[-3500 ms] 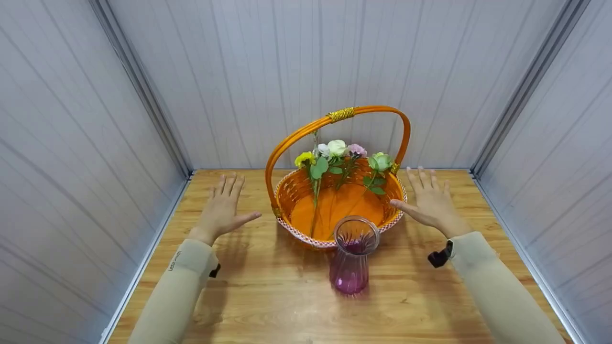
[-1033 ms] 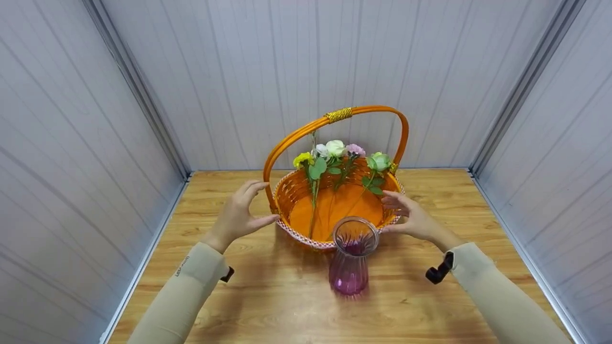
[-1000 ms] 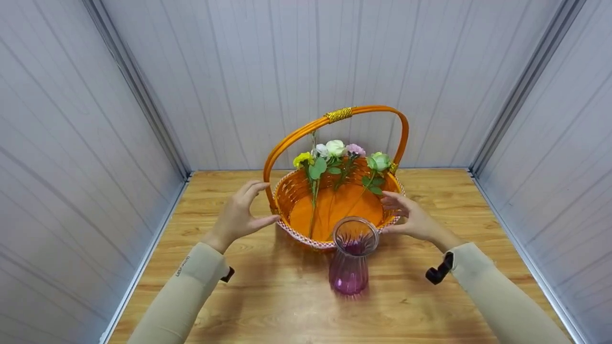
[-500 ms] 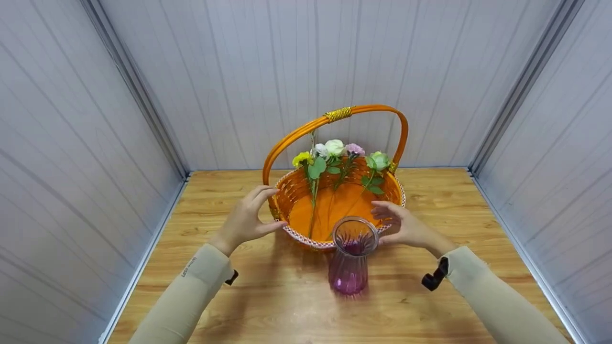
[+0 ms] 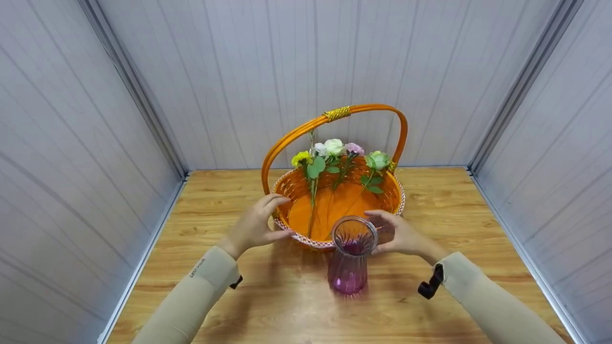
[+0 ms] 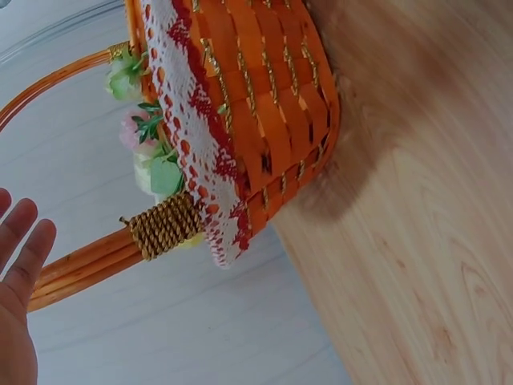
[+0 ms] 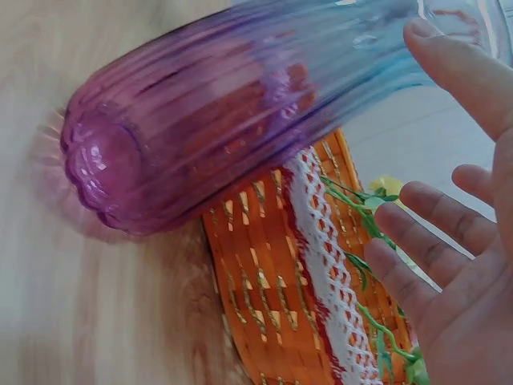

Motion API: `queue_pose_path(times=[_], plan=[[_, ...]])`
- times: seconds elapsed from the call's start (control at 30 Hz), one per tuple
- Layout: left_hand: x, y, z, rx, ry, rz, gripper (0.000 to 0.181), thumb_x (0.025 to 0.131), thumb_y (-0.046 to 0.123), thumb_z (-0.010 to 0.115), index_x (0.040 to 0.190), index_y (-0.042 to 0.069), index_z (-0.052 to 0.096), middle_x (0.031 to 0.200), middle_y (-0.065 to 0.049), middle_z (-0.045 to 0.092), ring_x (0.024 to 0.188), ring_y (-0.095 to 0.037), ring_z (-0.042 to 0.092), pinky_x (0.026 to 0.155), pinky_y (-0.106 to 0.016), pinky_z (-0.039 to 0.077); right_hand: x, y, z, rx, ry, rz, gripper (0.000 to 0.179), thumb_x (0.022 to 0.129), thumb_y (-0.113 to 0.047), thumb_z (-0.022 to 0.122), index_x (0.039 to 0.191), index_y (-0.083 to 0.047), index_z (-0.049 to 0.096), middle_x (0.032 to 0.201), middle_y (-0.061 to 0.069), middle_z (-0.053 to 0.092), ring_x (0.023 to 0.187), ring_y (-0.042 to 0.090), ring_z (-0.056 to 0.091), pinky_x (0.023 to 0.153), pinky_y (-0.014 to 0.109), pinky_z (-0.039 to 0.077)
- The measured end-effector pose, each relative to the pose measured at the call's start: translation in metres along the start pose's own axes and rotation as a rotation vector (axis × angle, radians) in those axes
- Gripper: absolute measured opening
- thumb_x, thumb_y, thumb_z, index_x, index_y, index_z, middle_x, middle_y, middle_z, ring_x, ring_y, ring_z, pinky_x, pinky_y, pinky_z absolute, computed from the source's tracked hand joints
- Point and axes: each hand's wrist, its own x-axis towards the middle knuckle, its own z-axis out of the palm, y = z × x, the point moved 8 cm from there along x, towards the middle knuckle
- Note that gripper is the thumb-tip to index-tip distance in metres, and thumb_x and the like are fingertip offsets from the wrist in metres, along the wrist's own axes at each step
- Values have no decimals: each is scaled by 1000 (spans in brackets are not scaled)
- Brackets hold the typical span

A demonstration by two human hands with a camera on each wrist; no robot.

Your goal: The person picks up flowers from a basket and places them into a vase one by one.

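Hands apart and gripping nothing; vase (image 5: 349,277) upright on the table (image 5: 277,310) before the basket (image 5: 300,210).
Right hand (image 5: 404,236) beside the vase's neck, contact unconfirmed; left hand (image 5: 256,227) at the basket's left rim. Advisable: steady the vase from both sides, below its lip; smooth glass may slip.

Cannot read the lettering (image 5: 197,267) on the left sleeve (image 5: 186,301), nor see the left hand (image 6: 14,321) or the vase (image 7: 184,120) whole in the wrist views, cropped at edges.
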Motion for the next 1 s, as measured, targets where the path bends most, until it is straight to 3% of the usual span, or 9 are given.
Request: queue_pose_path(times=[0.17,0.33,0.73,1.0], plan=[[-1,0,13,-4,-54,-21,75,87,40,93,144,3,62,139,-13,67,120,-31,71,108,-46,60,-1,0,10,49,-3,-13,88,80,0,94,155,8,47,144,18,65,128,17,67,106,27,59],[-3,-3,27,-19,-111,-54,75,88,39,92,146,4,61,141,-12,66,122,-31,69,109,-48,59,-2,0,16,72,16,6,87,78,-1,95,152,8,50,140,8,69,124,10,68,105,28,59],[-5,-7,61,-30,-241,-117,75,90,47,89,146,5,61,144,-13,65,130,-34,66,115,-51,55,-4,3,24,-57,90,-19,85,74,-10,99,148,3,60,143,26,67,127,6,66,114,21,46],[-7,-11,78,-47,-295,-164,76,91,47,88,148,6,61,146,-13,65,134,-35,65,117,-53,53,-4,2,32,-17,112,-26,79,74,-5,97,142,9,60,136,34,67,120,4,68,110,20,49]])
